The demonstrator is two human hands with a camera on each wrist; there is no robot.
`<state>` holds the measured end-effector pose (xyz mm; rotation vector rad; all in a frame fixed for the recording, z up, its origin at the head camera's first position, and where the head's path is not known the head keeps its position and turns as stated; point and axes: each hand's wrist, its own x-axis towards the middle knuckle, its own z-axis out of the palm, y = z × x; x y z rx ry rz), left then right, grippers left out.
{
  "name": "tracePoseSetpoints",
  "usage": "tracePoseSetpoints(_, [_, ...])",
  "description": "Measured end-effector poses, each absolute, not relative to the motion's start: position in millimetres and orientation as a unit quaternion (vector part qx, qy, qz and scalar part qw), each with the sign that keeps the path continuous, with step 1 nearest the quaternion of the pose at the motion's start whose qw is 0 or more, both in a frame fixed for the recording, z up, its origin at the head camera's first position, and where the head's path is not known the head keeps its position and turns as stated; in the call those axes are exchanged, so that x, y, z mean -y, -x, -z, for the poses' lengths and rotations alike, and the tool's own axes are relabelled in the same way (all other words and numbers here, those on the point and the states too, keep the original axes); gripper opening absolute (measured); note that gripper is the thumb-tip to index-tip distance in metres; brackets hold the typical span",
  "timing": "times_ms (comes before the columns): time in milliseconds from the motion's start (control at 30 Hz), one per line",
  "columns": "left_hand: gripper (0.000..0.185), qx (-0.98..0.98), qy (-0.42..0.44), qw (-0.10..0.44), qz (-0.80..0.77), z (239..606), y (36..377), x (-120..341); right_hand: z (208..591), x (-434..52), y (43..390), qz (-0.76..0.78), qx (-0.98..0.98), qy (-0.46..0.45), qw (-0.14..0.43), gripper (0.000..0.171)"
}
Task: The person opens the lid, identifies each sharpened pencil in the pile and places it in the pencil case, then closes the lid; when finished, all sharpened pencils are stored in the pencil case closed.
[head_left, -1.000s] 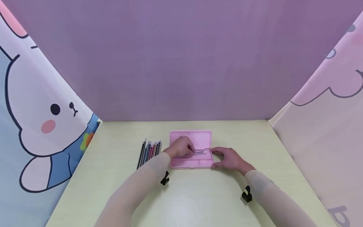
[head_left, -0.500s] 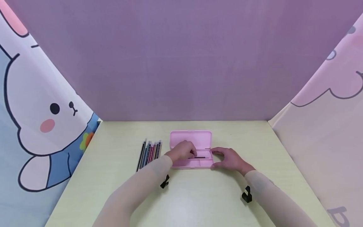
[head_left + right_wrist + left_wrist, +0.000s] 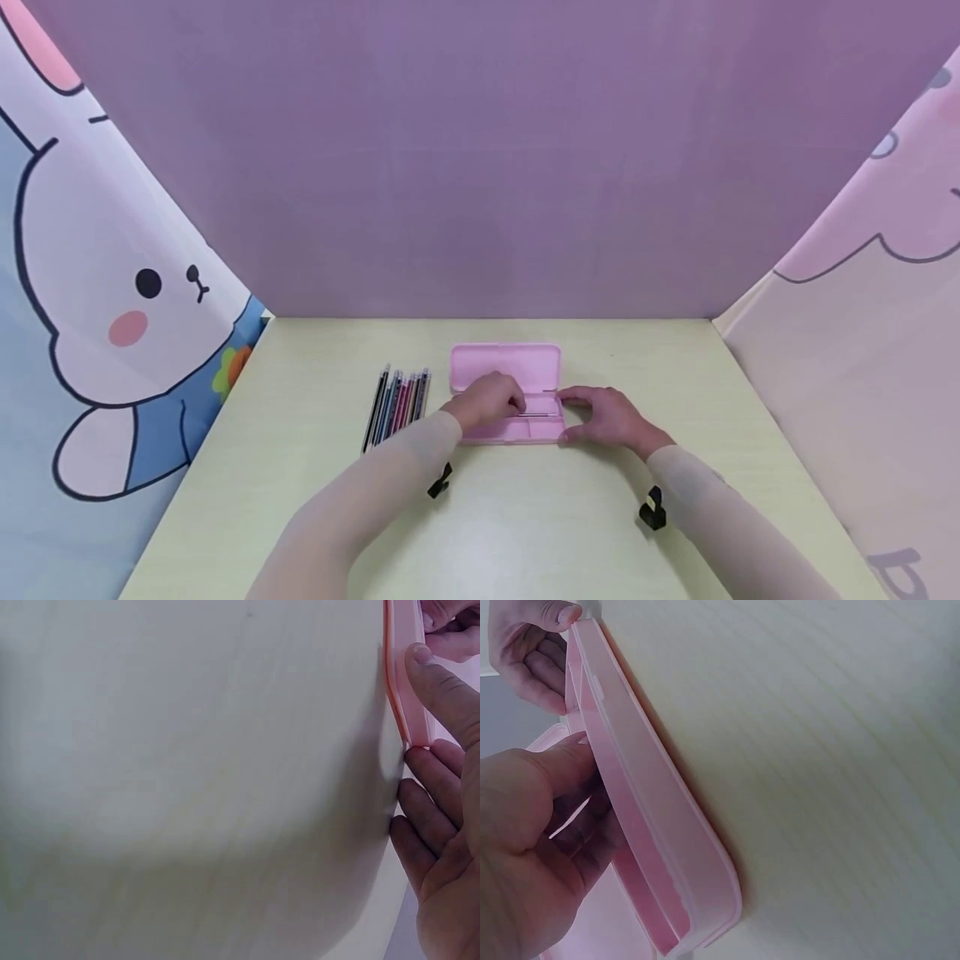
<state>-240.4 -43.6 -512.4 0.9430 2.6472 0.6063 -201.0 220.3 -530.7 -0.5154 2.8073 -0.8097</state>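
A pink pencil case (image 3: 506, 358) lies with its lid raised in the middle of the table. My left hand (image 3: 491, 397) reaches into its long rear compartment, fingers bent around the near end of a thin dark pencil (image 3: 536, 414). The pencil's other end points right; the fingertips are mostly hidden. In the left wrist view, the left hand (image 3: 547, 817) dips behind the case's front wall (image 3: 660, 787). My right hand (image 3: 611, 418) grips the case's right end. In the right wrist view, its thumb (image 3: 442, 686) presses the front side and its fingers touch near the back corner.
Several pencils (image 3: 397, 404) lie side by side on the table left of the case, partly behind the left sleeve (image 3: 390, 475). A purple panel (image 3: 487, 167) stands behind the table, with printed cloth (image 3: 127, 333) at the sides.
The left hand has moved slightly right and toward the front inside the case, bringing the pencil lower in the rear compartment. The right hand has stayed at the case's right end.
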Motion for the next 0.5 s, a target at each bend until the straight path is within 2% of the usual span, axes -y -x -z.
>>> tracePoseSetpoints(267, [0.017,-0.911,-0.322,0.132,-0.222,507.0,239.2,51.5,528.8,-220.9,205.8,0.272,-0.941,0.18,0.096,0.082])
tracePoseSetpoints(500, [0.022,-0.898,-0.31,0.119,-0.288,494.7,233.7,77.7,529.8,-221.5,204.5,0.276,-0.939,0.179,0.097,0.082])
